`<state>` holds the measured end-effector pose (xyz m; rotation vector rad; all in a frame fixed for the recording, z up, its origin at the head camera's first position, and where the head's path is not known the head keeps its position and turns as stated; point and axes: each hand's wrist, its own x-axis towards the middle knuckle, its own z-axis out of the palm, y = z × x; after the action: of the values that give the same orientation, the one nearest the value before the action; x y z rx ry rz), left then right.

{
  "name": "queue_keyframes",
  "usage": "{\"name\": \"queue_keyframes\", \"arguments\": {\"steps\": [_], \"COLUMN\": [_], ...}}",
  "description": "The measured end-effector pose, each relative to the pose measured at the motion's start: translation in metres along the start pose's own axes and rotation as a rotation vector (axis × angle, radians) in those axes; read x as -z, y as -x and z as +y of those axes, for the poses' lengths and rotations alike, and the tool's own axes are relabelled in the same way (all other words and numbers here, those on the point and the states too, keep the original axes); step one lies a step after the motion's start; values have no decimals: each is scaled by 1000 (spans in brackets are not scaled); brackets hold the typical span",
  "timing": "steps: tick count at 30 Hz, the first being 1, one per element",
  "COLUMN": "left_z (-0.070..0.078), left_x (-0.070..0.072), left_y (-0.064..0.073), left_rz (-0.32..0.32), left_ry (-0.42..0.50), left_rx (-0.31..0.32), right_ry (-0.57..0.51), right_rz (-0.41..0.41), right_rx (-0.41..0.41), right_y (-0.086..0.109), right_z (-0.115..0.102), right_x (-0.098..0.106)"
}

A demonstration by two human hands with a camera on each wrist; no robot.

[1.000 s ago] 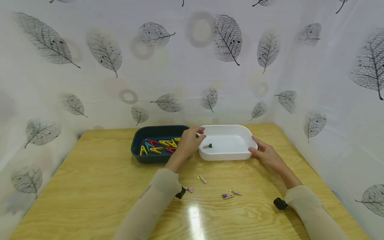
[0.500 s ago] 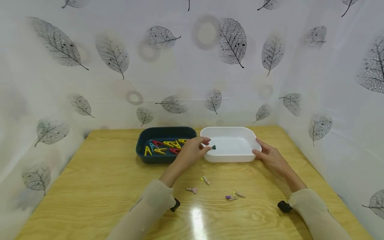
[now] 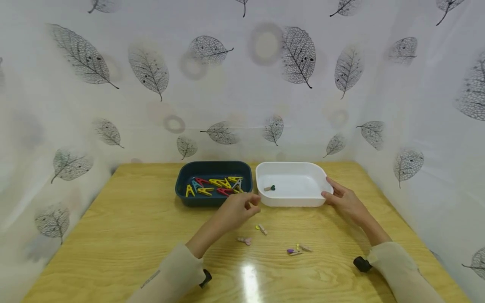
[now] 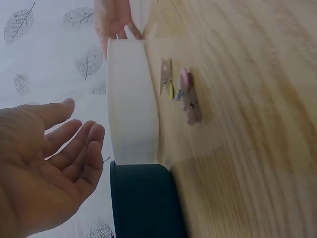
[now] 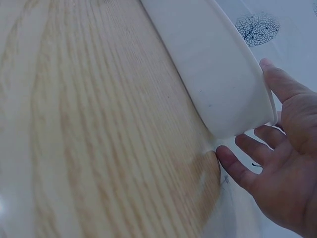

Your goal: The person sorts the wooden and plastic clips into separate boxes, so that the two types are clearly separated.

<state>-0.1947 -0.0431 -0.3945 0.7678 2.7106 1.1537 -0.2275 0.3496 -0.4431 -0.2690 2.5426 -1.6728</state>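
Observation:
My left hand [image 3: 238, 210] hovers in front of the gap between the two trays, fingers loosely bent; in the left wrist view nothing lies between its fingers [image 4: 91, 168]. My right hand [image 3: 342, 202] holds the right end of the white tray [image 3: 293, 202], with the thumb at the front rim and the fingers along the end wall. A small wooden clothespin with a dark green heart [image 3: 270, 188] lies inside that tray, near its left end. On the table below are a clothespin with a yellow top [image 3: 262, 229] and one with a pink heart [image 3: 244, 240].
A dark blue tray [image 3: 185, 199] on the left holds several plastic clothespins [image 3: 205, 191] in yellow, red and blue. Nearer the front lie a purple-topped clothespin [image 3: 294, 252] and another yellow-topped clothespin [image 3: 304, 248]. A leaf-patterned curtain [image 3: 242, 97] surrounds the wooden table [image 3: 132, 235].
My left hand has drawn back from over the white tray's left end toward the table front, uncovering the green-heart clothespin. My right hand keeps its place on the tray.

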Motion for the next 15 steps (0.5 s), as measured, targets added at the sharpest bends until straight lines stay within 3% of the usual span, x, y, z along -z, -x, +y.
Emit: {"name": "queue_keyframes", "arguments": {"steps": [8, 15], "left_z": [-10, -20], "left_x": [-3, -4], "left_y": [22, 40], "left_rz": [-129, -127], "left_ry": [28, 28], "left_rx": [24, 47], "right_ry": [-3, 10], "right_rz": [6, 2], "right_rx": [-2, -3], "right_y": [0, -1], "right_z": [1, 1], "right_x": [0, -1]}}
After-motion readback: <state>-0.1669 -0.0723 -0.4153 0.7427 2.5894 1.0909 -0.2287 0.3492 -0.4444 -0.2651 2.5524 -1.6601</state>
